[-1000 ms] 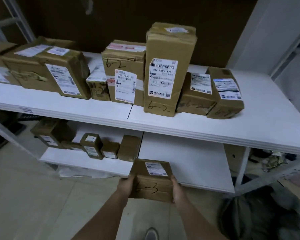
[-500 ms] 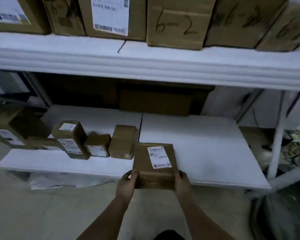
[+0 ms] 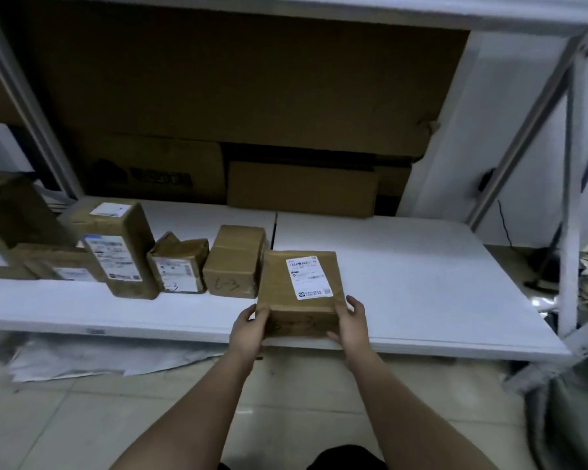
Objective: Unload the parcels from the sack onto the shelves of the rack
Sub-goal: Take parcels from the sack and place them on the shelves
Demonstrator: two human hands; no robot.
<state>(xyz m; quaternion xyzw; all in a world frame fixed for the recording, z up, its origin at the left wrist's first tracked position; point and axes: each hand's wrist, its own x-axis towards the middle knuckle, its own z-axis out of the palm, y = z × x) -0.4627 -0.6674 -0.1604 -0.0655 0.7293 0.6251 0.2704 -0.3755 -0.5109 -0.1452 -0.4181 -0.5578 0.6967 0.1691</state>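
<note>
Smooth white shelf [image 3: 404, 266] bears a taped cardboard parcel [image 3: 299, 290]; both hands [image 3: 250, 329] [image 3: 350, 322] grip its sides.

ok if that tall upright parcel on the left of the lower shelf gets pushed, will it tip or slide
The tall upright parcel looks apt to tip: it stands on its small end, taller than wide. A low push would probably slide it, since the white shelf looks smooth. The taped cardboard likely stays stiff. Its weight can't be judged.

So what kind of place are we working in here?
Probably a parcel depot or stockroom: labelled parcels marked with codes line a white metal rack, and both hands hold another parcel.
</note>
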